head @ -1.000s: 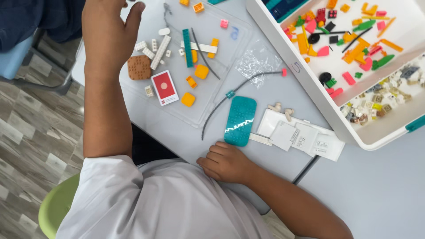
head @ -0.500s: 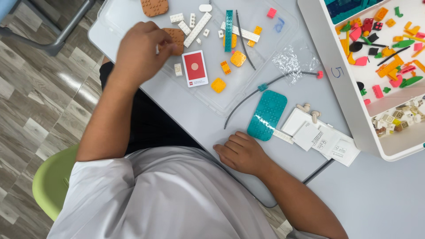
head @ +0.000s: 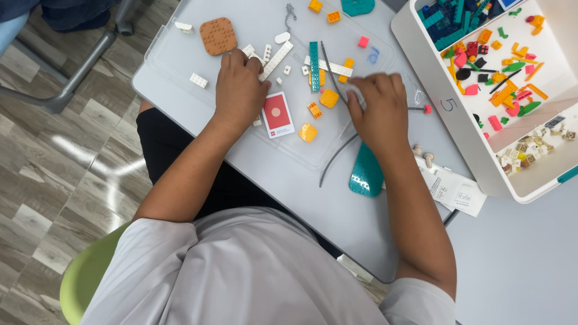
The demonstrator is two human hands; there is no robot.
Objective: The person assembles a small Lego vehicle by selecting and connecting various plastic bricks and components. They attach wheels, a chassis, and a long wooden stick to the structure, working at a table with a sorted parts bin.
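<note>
Seen from above, a seated person works over a clear plastic tray lid [head: 180,57] on a grey worktop [head: 313,198]. The left hand [head: 239,90] lies knuckles up with fingers curled over small white bricks [head: 274,60]; what it grips, if anything, is hidden. A round-cornered brown plate [head: 218,36] sits just beyond it, a red card [head: 277,114] just beside it. The right hand [head: 378,107] is curled over a blurred pale piece; its grip is unclear. A teal plate [head: 366,174] lies beside its wrist. A white bin [head: 445,114] of mixed bricks stands to its right.
</note>
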